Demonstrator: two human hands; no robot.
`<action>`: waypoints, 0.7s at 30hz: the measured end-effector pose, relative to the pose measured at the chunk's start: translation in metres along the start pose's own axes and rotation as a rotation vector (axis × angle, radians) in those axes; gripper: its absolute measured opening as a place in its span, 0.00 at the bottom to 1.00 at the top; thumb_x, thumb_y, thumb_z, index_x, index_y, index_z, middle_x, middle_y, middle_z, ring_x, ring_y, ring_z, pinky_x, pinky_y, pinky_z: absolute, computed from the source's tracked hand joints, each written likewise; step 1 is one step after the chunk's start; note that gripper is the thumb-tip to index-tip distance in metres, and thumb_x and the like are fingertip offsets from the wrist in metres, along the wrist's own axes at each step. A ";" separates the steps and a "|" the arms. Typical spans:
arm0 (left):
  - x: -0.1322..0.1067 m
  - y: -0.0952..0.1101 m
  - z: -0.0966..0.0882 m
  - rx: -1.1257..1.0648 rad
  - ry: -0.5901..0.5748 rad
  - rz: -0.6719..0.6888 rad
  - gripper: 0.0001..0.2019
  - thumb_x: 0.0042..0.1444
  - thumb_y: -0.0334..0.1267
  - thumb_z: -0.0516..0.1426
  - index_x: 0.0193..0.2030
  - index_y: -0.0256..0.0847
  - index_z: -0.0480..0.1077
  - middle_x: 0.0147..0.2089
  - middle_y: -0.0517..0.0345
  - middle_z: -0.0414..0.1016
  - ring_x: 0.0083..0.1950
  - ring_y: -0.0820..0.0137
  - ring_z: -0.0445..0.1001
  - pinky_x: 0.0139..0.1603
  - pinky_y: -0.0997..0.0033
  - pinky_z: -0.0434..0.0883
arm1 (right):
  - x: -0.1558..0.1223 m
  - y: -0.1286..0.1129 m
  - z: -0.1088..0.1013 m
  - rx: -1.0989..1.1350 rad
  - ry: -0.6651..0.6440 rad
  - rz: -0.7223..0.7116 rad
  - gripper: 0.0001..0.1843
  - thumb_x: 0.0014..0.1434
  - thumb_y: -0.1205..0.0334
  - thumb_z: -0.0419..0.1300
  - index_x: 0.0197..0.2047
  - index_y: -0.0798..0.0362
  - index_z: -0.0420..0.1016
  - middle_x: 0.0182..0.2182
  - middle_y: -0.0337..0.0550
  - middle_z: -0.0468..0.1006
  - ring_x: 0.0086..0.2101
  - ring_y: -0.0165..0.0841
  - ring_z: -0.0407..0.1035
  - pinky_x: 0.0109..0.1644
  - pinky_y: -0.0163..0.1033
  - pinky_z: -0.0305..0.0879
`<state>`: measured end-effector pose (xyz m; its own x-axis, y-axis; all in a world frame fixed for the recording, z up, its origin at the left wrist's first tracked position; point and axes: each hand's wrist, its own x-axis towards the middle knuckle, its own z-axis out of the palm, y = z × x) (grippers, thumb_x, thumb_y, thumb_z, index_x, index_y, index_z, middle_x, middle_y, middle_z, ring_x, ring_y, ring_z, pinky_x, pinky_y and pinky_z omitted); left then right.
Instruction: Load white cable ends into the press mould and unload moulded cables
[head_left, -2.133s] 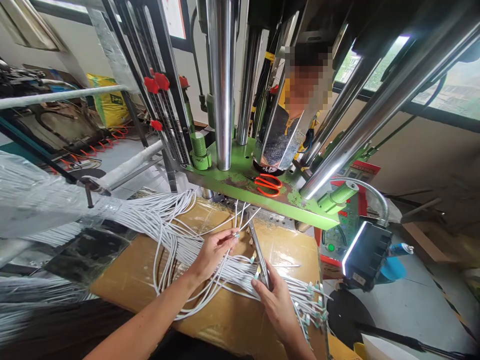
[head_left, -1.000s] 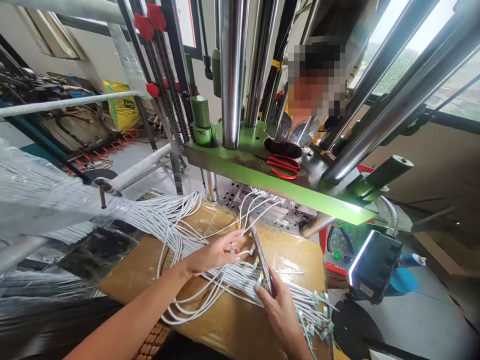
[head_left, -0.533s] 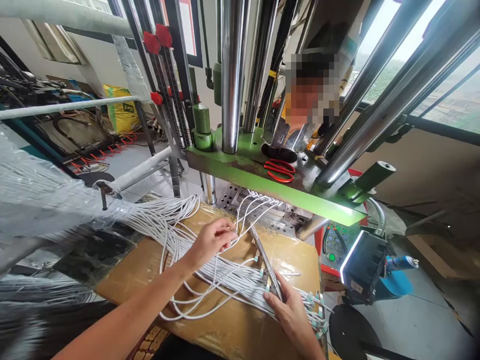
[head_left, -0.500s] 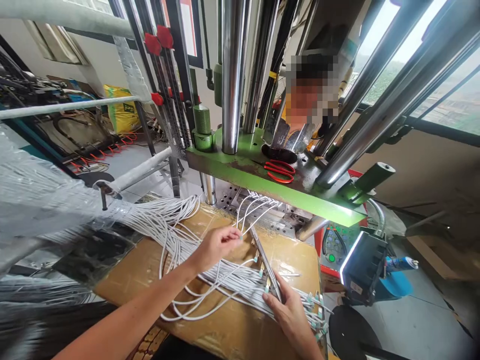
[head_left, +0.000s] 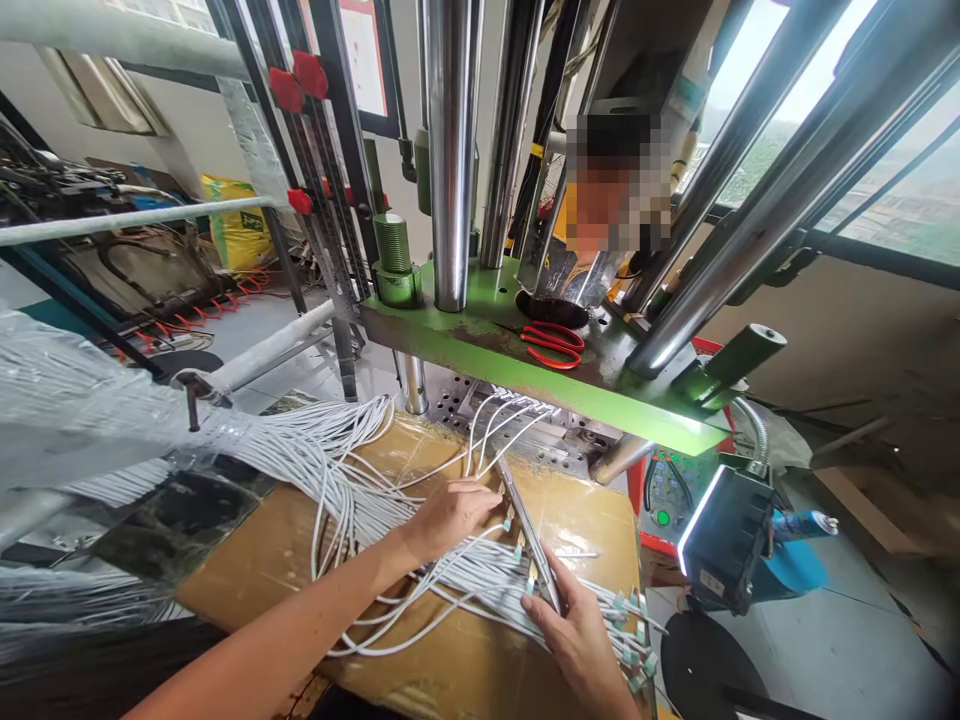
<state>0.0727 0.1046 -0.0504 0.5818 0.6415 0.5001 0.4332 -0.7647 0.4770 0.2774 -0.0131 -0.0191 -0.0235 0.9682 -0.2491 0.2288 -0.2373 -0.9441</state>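
Note:
My left hand (head_left: pixel 450 518) is closed, pinching a thin white cable with a teal end near the top of a long metal bar (head_left: pixel 529 535). That bar lies slanted on the cardboard-covered bench (head_left: pixel 465 660). My right hand (head_left: pixel 574 632) holds the bar's near end, fingers pressed on it and on the cables under it. A big bundle of white cables (head_left: pixel 330 462) fans across the bench from the left. Several cable ends (head_left: pixel 504 412) run up into the metal mould under the green press plate (head_left: pixel 540 378).
Red scissors (head_left: pixel 552 344) lie on the green plate between chrome columns (head_left: pixel 448 150). Another person stands behind the press. A black lamp box (head_left: pixel 726 535) on a flexible arm hangs at the right. Wrapped cable bundles (head_left: pixel 67 410) and rails fill the left.
My left hand has come back down from the cables near the mould to the bar's upper end. My right hand has stayed on the bar's near end. The view has shifted slightly.

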 end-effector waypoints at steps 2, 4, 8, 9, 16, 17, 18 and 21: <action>0.002 0.002 0.001 -0.010 0.002 -0.056 0.10 0.62 0.32 0.53 0.40 0.39 0.77 0.33 0.54 0.78 0.36 0.68 0.76 0.41 0.71 0.73 | 0.000 0.002 0.001 -0.024 0.008 -0.020 0.32 0.52 0.54 0.63 0.59 0.55 0.70 0.57 0.48 0.71 0.60 0.47 0.60 0.66 0.50 0.52; 0.008 0.006 -0.004 -0.019 -0.030 -0.130 0.11 0.62 0.31 0.52 0.39 0.41 0.78 0.36 0.54 0.79 0.39 0.67 0.76 0.44 0.69 0.72 | 0.001 0.004 0.000 -0.045 0.018 -0.036 0.32 0.52 0.54 0.63 0.59 0.55 0.69 0.58 0.49 0.71 0.60 0.48 0.60 0.66 0.51 0.51; 0.029 0.019 -0.022 -0.035 -0.231 -0.163 0.19 0.52 0.40 0.63 0.52 0.45 0.74 0.62 0.50 0.68 0.60 0.57 0.67 0.59 0.59 0.65 | 0.005 0.003 -0.008 -0.076 -0.010 -0.039 0.34 0.53 0.53 0.62 0.62 0.55 0.66 0.59 0.49 0.69 0.59 0.46 0.62 0.64 0.48 0.55; 0.034 0.022 -0.025 -0.043 -0.309 -0.135 0.28 0.47 0.43 0.65 0.57 0.45 0.70 0.67 0.49 0.61 0.65 0.54 0.61 0.62 0.56 0.62 | 0.005 0.003 -0.011 -0.102 -0.020 -0.043 0.34 0.54 0.54 0.62 0.63 0.55 0.65 0.60 0.48 0.68 0.59 0.45 0.62 0.64 0.46 0.56; 0.049 0.028 -0.008 -0.084 -0.431 -0.038 0.30 0.40 0.49 0.68 0.52 0.43 0.73 0.56 0.53 0.73 0.62 0.54 0.64 0.64 0.57 0.60 | 0.002 -0.002 -0.031 -0.765 0.037 -0.036 0.32 0.53 0.57 0.61 0.61 0.49 0.67 0.47 0.51 0.79 0.47 0.48 0.73 0.48 0.46 0.68; 0.048 0.029 -0.005 -0.084 -0.411 -0.037 0.29 0.39 0.49 0.67 0.51 0.44 0.73 0.54 0.54 0.74 0.61 0.55 0.65 0.63 0.57 0.61 | 0.005 -0.005 -0.034 -0.916 0.052 -0.041 0.29 0.50 0.56 0.64 0.57 0.47 0.72 0.41 0.50 0.81 0.43 0.49 0.74 0.42 0.45 0.70; 0.047 0.029 -0.004 -0.084 -0.400 -0.034 0.29 0.39 0.49 0.67 0.51 0.45 0.73 0.54 0.55 0.74 0.61 0.55 0.65 0.62 0.57 0.61 | 0.012 -0.010 -0.037 -1.038 0.067 -0.063 0.23 0.49 0.56 0.65 0.50 0.45 0.78 0.36 0.49 0.82 0.39 0.49 0.75 0.37 0.44 0.69; 0.046 0.027 -0.001 -0.059 -0.340 -0.060 0.27 0.40 0.49 0.67 0.50 0.48 0.74 0.57 0.56 0.72 0.60 0.54 0.66 0.61 0.55 0.63 | 0.058 -0.035 -0.041 -1.176 0.159 -0.209 0.09 0.55 0.55 0.61 0.33 0.48 0.81 0.30 0.49 0.80 0.35 0.45 0.74 0.34 0.42 0.66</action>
<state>0.1105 0.1140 -0.0139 0.7565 0.6209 0.2056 0.4389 -0.7150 0.5442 0.3083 0.0544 0.0085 -0.0652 0.9978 -0.0074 0.9838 0.0630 -0.1678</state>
